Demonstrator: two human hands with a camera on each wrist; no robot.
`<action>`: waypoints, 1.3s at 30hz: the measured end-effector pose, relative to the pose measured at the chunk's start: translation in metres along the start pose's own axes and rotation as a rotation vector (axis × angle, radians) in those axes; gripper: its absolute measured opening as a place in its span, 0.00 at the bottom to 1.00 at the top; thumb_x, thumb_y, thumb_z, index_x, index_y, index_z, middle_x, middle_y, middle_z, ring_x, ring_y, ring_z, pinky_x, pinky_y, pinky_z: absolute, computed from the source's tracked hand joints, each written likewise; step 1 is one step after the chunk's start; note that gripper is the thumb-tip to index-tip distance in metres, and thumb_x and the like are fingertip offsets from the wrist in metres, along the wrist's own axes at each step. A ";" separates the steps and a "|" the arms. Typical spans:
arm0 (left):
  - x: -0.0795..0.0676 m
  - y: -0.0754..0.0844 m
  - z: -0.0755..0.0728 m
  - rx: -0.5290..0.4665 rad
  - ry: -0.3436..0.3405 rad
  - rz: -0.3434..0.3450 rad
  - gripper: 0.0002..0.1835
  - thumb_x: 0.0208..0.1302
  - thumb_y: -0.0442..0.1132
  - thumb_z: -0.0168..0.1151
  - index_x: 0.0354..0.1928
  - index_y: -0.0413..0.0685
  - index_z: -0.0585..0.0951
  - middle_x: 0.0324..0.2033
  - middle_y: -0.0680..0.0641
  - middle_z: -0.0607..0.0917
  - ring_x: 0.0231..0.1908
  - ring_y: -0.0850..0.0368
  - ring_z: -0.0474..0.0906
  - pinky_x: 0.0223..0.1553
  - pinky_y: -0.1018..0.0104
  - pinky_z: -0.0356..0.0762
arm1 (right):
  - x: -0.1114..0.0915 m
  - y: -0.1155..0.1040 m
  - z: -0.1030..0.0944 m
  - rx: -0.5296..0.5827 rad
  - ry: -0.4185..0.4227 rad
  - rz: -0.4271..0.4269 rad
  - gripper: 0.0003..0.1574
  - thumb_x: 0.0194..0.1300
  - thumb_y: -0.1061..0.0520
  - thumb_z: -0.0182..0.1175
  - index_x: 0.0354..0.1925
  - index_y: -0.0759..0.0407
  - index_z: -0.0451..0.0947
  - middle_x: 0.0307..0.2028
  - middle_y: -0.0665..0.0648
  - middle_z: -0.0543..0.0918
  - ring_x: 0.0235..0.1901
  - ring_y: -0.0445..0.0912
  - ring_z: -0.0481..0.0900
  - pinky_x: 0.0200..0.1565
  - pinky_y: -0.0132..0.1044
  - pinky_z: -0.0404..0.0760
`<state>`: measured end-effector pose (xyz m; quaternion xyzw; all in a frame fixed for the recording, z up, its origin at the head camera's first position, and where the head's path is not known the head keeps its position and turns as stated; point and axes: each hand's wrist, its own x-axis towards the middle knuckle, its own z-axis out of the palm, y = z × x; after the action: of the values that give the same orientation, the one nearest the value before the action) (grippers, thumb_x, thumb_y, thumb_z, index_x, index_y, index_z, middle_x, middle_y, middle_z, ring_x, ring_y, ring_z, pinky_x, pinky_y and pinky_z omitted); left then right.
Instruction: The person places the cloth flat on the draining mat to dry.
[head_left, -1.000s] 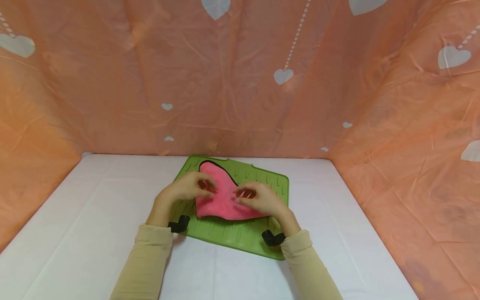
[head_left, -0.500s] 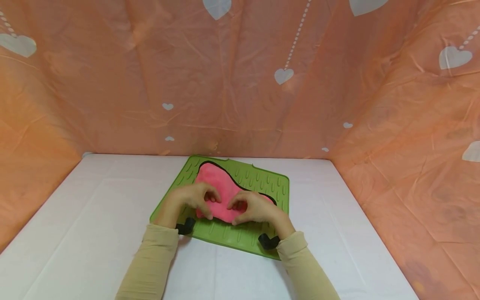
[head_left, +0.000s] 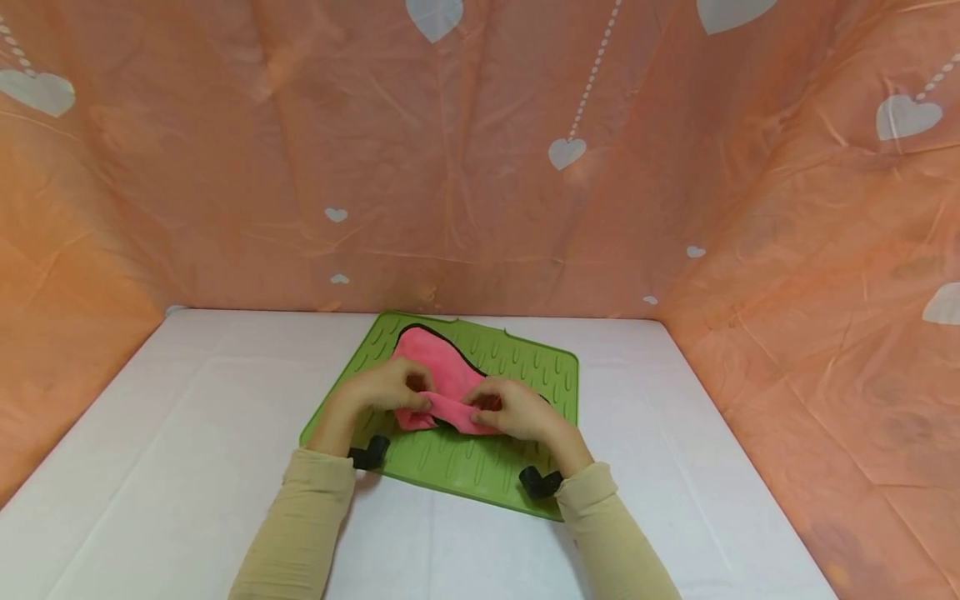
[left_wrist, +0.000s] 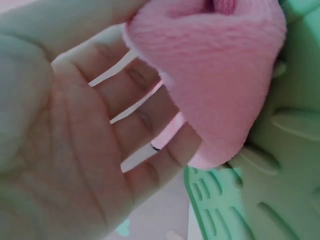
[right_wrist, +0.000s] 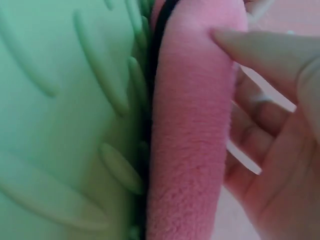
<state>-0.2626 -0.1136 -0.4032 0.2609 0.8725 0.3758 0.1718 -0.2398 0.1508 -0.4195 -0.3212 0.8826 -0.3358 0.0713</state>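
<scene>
A pink plush cloth with a dark edging (head_left: pixel 438 358) lies crumpled on a green ridged mat (head_left: pixel 465 475). My left hand (head_left: pixel 386 385) pinches a fold of its near edge between thumb and fingers, the other fingers spread behind it. A short way to the right, my right hand (head_left: pixel 517 408) pinches the same raised fold. In the left wrist view the cloth (left_wrist: pixel 215 85) hangs in a soft fold past the fingers. The right wrist view has the thumb pressing on the rolled pink cloth (right_wrist: pixel 192 115), its dark edging facing the mat.
The mat lies on a white-covered table (head_left: pixel 187 442). Black wrist-worn pieces sit at the left wrist (head_left: pixel 370 452) and right wrist (head_left: pixel 540 482). An orange curtain with white hearts (head_left: pixel 450 167) encloses the back and sides.
Both hands first came down toward the near edge of the cloth, then pinched it and lifted it into a fold. The mat stays in place.
</scene>
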 end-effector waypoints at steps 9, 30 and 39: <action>0.009 0.011 0.002 -0.035 0.277 0.139 0.08 0.71 0.33 0.62 0.48 0.39 0.82 0.42 0.42 0.86 0.44 0.48 0.83 0.46 0.55 0.82 | 0.007 0.004 -0.004 -0.047 0.476 -0.089 0.11 0.68 0.65 0.68 0.49 0.62 0.88 0.42 0.57 0.85 0.40 0.50 0.82 0.43 0.44 0.81; 0.023 0.005 0.025 0.072 0.216 0.083 0.11 0.71 0.27 0.56 0.43 0.41 0.88 0.42 0.46 0.88 0.46 0.51 0.82 0.52 0.52 0.80 | 0.008 0.008 0.008 -0.222 0.401 0.189 0.11 0.70 0.61 0.68 0.49 0.58 0.89 0.48 0.60 0.88 0.47 0.55 0.85 0.50 0.52 0.83; 0.019 0.006 0.020 0.004 0.145 0.124 0.08 0.73 0.33 0.62 0.48 0.45 0.87 0.45 0.48 0.88 0.43 0.56 0.80 0.47 0.59 0.79 | 0.004 0.000 -0.005 -0.115 0.433 0.034 0.11 0.63 0.63 0.73 0.45 0.59 0.89 0.42 0.57 0.87 0.39 0.51 0.85 0.40 0.43 0.83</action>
<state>-0.2662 -0.0878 -0.4139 0.2867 0.8657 0.4017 0.0839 -0.2441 0.1512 -0.4151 -0.2305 0.9003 -0.3447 -0.1326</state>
